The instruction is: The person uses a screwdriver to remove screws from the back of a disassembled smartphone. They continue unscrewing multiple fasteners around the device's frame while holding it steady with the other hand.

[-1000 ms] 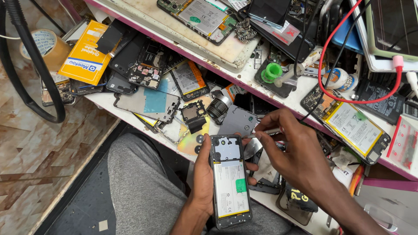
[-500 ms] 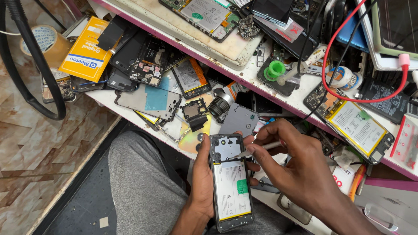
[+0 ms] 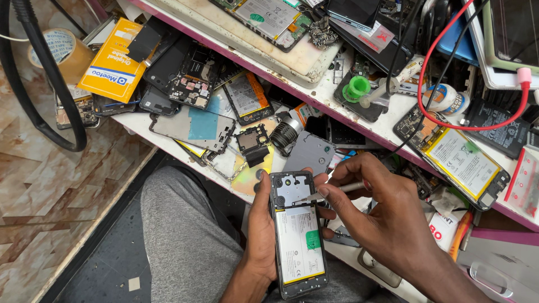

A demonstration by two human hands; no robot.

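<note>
My left hand [image 3: 259,233] grips an opened phone [image 3: 298,235] from below and the left side, back cover off, showing a white battery with a green sticker and a metal plate at the top. My right hand [image 3: 377,210] holds a thin metal tool, tweezers [image 3: 331,191] by the look of it, pinched between thumb and fingers. The tip touches the upper part of the phone near the metal plate. Both hands hover over my lap, in front of the workbench edge.
The bench [image 3: 168,143] is crowded with phone parts: a grey back cover [image 3: 310,154], frames, circuit boards, another opened phone with a battery [image 3: 457,160], a yellow box [image 3: 112,62], a tape roll [image 3: 59,50], a green reel [image 3: 357,88], red and black cables. Tiled floor lies left.
My right hand has dropped from above the phone onto it, bringing the tool tip down to the phone's upper section. The left hand keeps the phone in about the same place.
</note>
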